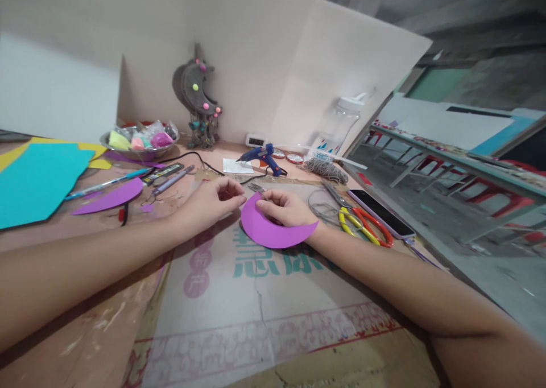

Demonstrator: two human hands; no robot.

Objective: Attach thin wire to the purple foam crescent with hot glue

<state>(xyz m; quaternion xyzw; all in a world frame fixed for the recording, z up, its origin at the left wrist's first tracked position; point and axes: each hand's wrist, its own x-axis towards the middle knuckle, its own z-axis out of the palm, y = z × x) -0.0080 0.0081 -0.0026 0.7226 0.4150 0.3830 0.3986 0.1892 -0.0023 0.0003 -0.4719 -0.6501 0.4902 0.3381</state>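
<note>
My right hand (286,208) is closed on a purple paper crescent (273,234), its thumb lying on the paper's face near the upper tip. One pointed end of the crescent reaches toward my right wrist. Just left of it, my left hand (217,201) has its fingers curled, thumb and forefinger tips close together; anything between them is too small to make out. A small grey metal thing (256,188) shows just beyond the right fingertips, partly hidden. Both hands are above a printed cardboard sheet (213,331).
Scissors (367,226), a phone (381,213) and grey cord (326,170) lie to the right. A blue glue gun (262,157) is behind. Left are turquoise paper (38,183), a purple paper piece (111,197) and a bowl (140,151). A decorated grey moon (191,89) stands at back.
</note>
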